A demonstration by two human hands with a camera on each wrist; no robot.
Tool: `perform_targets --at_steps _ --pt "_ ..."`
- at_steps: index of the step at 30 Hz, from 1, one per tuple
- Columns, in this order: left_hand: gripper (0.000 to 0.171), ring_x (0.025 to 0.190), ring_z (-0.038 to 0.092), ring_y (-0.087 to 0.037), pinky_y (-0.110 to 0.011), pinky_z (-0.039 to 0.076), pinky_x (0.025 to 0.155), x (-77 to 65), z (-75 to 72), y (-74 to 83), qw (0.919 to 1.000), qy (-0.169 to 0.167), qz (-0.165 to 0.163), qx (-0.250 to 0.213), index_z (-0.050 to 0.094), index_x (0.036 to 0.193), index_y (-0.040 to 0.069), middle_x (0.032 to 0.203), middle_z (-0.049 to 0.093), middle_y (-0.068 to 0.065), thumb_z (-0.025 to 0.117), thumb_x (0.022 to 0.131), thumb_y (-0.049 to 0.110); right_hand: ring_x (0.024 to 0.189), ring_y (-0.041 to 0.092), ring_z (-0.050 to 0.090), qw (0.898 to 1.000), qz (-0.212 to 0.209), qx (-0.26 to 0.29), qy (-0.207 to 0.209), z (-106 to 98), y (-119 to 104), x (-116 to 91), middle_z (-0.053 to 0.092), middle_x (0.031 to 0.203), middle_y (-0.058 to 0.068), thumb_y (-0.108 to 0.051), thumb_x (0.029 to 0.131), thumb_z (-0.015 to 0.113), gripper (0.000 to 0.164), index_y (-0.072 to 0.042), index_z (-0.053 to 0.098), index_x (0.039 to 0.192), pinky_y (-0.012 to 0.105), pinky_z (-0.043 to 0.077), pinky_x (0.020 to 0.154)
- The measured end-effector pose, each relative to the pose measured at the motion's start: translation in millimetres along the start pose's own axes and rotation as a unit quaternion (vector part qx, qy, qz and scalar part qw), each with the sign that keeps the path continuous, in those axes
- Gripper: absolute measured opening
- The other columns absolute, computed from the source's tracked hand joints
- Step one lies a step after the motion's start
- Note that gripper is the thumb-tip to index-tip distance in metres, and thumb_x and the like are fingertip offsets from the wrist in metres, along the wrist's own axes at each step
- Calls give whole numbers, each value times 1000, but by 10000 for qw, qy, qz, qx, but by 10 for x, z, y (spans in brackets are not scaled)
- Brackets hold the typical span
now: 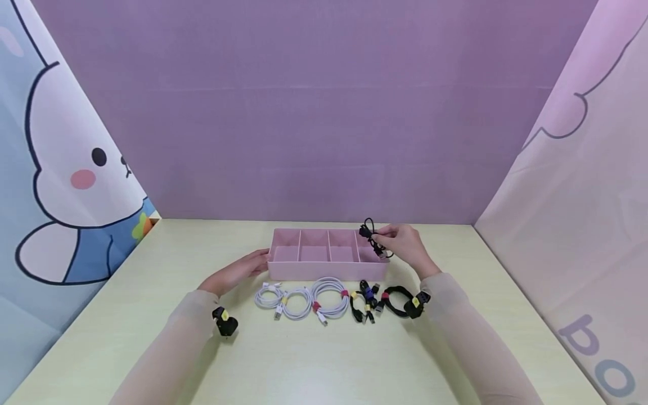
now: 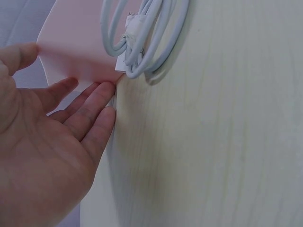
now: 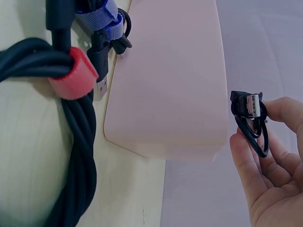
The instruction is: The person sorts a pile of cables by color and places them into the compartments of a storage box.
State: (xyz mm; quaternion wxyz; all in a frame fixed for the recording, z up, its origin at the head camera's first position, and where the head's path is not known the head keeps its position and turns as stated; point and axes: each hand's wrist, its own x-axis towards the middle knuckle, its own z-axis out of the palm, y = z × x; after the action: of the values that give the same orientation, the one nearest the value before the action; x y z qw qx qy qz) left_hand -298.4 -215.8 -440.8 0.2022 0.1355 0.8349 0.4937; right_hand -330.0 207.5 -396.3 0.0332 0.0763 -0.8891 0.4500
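My right hand [image 1: 404, 243] pinches a small coiled black USB cable [image 1: 366, 231] over the rightmost compartment of a pink divided box [image 1: 326, 272]. In the right wrist view, the cable's metal USB plug [image 3: 253, 106] and a hanging loop show between thumb and fingers, beside the box's outer wall. At the box's left end is my left hand [image 1: 242, 269]. Its fingers [image 2: 92, 106] lie relaxed, fingertips right at the pink wall, with the thumb near the upper edge. The visible parts of the box's several compartments hold nothing.
In front of the box lie coiled white cables [image 1: 297, 304], some with red or yellow ties. To their right are small black cables [image 1: 368, 292] with blue and yellow ties, then a larger black coil [image 1: 394, 309] with a red tie. A purple backdrop [image 1: 314, 140] stands behind the table.
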Motion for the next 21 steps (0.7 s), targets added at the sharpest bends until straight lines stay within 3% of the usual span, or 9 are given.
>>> perform_targets --at_steps 5,15,21 --pt "62 144 35 -35 -55 19 121 13 -5 -15 10000 -22 58 -18 20 160 10 157 37 -15 28 109 45 81 18 70 10000 28 24 56 32 3 17 75 93 5 -33 91 74 31 -8 75 108 37 56 78" --pt "63 143 37 -35 -60 14 120 27 -7 -49 10000 7 6 57 20 160 10 155 41 -15 28 109 46 77 18 68 9998 0 -139 137 90 1 22 75 92 6 -31 91 74 28 -7 76 106 31 54 63" --pt "64 143 36 -36 -61 14 120 37 -8 -56 10000 0 -29 20 20 160 11 155 41 -16 29 109 48 87 23 68 9999 -11 -145 14 108 14 28 74 99 8 -34 94 71 34 -5 74 113 37 57 74"
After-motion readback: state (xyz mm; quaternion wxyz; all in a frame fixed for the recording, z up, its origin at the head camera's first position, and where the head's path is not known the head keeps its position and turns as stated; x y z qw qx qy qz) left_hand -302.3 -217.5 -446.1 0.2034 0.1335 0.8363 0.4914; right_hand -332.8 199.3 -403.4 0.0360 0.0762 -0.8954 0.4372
